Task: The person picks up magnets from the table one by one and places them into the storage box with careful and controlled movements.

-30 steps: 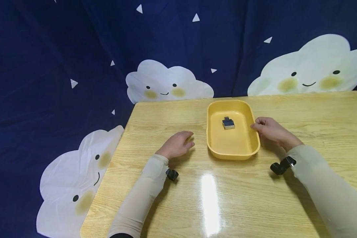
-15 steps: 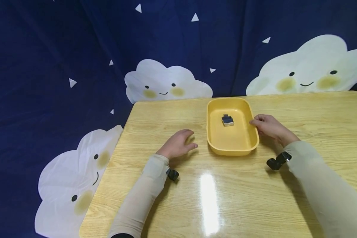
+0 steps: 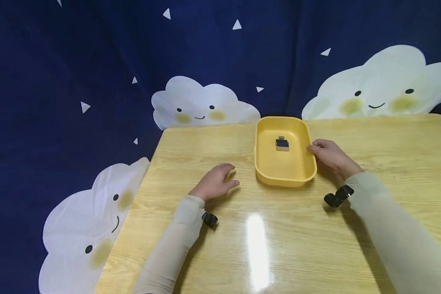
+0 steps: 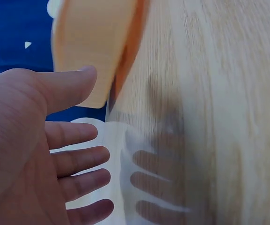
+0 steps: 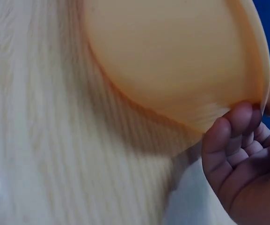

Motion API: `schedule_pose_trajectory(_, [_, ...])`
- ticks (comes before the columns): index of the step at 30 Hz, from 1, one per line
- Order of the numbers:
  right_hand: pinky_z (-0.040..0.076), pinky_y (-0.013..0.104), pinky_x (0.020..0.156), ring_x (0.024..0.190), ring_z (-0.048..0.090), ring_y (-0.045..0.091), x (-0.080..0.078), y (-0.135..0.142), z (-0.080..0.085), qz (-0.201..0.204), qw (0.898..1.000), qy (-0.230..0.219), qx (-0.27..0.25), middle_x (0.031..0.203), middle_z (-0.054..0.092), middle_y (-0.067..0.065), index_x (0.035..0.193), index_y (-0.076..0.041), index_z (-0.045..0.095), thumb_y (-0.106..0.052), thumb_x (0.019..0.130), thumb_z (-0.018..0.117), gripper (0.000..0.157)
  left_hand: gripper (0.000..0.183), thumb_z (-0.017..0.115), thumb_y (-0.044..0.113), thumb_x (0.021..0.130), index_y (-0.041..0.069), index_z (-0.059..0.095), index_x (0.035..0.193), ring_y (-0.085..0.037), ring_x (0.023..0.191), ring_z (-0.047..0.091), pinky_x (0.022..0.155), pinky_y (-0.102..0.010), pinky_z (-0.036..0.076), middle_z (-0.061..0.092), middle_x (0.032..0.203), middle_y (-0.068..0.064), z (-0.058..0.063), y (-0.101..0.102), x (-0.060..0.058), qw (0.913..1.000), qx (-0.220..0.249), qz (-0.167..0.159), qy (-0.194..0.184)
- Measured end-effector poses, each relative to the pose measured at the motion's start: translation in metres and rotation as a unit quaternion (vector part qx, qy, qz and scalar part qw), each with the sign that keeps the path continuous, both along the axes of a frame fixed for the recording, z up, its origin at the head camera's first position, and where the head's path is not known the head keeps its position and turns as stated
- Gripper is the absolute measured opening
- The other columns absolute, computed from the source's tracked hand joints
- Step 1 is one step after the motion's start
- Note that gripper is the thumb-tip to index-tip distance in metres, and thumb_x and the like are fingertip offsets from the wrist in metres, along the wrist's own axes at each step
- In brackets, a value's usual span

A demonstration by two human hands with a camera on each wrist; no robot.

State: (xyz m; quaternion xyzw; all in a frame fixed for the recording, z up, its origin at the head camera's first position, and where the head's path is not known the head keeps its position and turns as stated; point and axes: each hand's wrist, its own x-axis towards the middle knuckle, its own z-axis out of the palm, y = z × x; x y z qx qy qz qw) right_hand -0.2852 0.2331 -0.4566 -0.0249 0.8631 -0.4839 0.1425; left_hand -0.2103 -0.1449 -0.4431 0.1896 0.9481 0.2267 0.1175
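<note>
A yellow rectangular tray (image 3: 279,168) with raised walls is toward the back of the table. Inside it, near the far end, lies a small dark-topped item (image 3: 282,144) with a pale front edge and a short tab; its kind is too small to tell. My right hand (image 3: 331,155) pinches the tray's right rim between thumb and curled fingers, as the right wrist view confirms. Left of the tray, my left hand (image 3: 214,181) is held over the table with fingers extended and thumb apart, touching nothing. In the left wrist view the tray (image 4: 90,37) shows beyond the thumb.
The light wooden table (image 3: 294,241) reaches back to a dark blue curtain (image 3: 213,45) printed with white clouds and triangles. Both wrists carry small black cameras. A bright light reflection lies on the table front.
The tray, with the small item in it, has slid away toward the back of the table, carried by my right hand. My left hand has barely moved.
</note>
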Motion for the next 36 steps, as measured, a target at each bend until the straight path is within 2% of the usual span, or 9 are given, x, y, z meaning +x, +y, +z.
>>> schedule_pose_trajectory(9, [0.046, 0.026, 0.063, 0.072, 0.05, 0.011, -0.009, -0.006, 0.011, -0.006, 1.0, 0.006, 0.021, 0.08, 0.049, -0.004, 0.109, 0.003, 0.051, -0.035, 0.104, 0.044, 0.039, 0.062, 0.059, 0.041, 0.098, 0.007, 0.045, 0.147, -0.03, 0.146, 0.039, 0.12, -0.044, 0.032, 0.043, 0.155, -0.013, -0.001, -0.004, 0.0, 1.0, -0.002, 0.004, 0.005])
schedule_pose_trajectory(16, [0.046, 0.026, 0.062, 0.072, 0.049, 0.011, -0.013, -0.002, 0.009, -0.026, 0.999, -0.014, 0.025, 0.083, 0.048, -0.001, 0.113, 0.003, 0.05, -0.041, 0.104, 0.042, 0.045, 0.063, 0.058, 0.043, 0.098, 0.007, 0.045, 0.148, -0.031, 0.146, 0.038, 0.121, -0.045, 0.031, 0.042, 0.156, -0.013, -0.003, -0.005, -0.001, 1.0, 0.001, 0.004, -0.002])
schedule_pose_trajectory(20, [0.046, 0.026, 0.062, 0.072, 0.05, 0.01, -0.015, -0.004, 0.008, -0.039, 0.999, -0.009, 0.023, 0.085, 0.049, -0.001, 0.116, 0.003, 0.05, -0.043, 0.104, 0.042, 0.048, 0.062, 0.058, 0.041, 0.098, 0.006, 0.046, 0.147, -0.032, 0.146, 0.038, 0.121, -0.045, 0.031, 0.042, 0.155, -0.015, -0.005, -0.005, -0.002, 1.0, 0.006, 0.002, -0.003])
schedule_pose_trajectory(29, [0.046, 0.026, 0.063, 0.074, 0.05, 0.011, -0.02, -0.011, 0.009, -0.063, 0.998, -0.01, 0.009, 0.092, 0.049, 0.003, 0.121, 0.002, 0.049, -0.05, 0.103, 0.038, 0.056, 0.057, 0.058, 0.036, 0.099, 0.005, 0.047, 0.145, -0.032, 0.145, 0.04, 0.12, -0.045, 0.032, 0.045, 0.154, -0.015, -0.003, -0.006, -0.004, 0.9999, 0.001, -0.007, 0.013])
schedule_pose_trajectory(36, [0.044, 0.021, 0.064, 0.081, 0.049, 0.011, -0.027, -0.014, 0.001, -0.085, 0.996, 0.035, 0.013, 0.098, 0.052, 0.009, 0.112, 0.006, 0.054, -0.048, 0.103, 0.039, 0.057, 0.062, 0.055, 0.038, 0.1, 0.006, 0.039, 0.151, -0.029, 0.146, 0.04, 0.121, -0.042, 0.032, 0.043, 0.155, -0.012, -0.003, -0.007, -0.005, 0.9999, -0.002, 0.012, 0.004])
